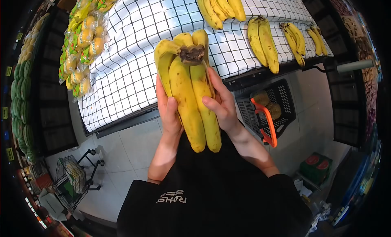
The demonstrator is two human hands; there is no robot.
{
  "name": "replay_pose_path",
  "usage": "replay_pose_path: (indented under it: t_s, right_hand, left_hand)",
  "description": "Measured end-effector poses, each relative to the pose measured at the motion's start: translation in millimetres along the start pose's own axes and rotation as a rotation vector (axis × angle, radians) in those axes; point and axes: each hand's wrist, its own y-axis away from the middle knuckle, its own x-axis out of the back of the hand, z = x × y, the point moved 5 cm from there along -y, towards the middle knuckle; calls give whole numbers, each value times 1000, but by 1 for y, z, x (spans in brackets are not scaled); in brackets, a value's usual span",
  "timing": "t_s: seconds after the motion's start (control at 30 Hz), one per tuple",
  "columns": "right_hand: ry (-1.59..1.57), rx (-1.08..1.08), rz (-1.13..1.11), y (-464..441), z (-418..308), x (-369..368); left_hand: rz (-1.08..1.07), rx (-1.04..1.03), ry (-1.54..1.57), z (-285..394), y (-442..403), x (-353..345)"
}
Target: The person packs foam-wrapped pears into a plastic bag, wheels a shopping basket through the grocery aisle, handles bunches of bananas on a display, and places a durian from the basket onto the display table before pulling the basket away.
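Observation:
A large bunch of yellow bananas [187,94] with small brown specks is held up in front of my chest, its dark stem end at the top and the tips pointing down toward me. My left hand [168,110] grips its left side, thumb on the front. On the right side my right hand [222,102] holds it the same way, thumb on the peel. The other fingers of both hands are partly hidden behind the bunch. Behind it lies the display table's white cloth [130,74] with black grid lines.
More banana bunches [262,43] lie along the table's right part. Bagged orange fruit [87,37] is stacked at the left. A black basket [287,94] with an orange handle stands on the floor at right, a shopping cart [71,178] at lower left. Shelves line both sides.

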Motion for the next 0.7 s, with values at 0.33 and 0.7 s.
replay_pose_path:
  t_s: [0.33,0.7]
  right_hand:
    - [-37,-67,38,-19,21,0]
    - [-283,-339,139,-51,71,6]
  left_hand:
    - [146,90,157,-17,-4,25]
    - [262,319,65,-51,-26,60]
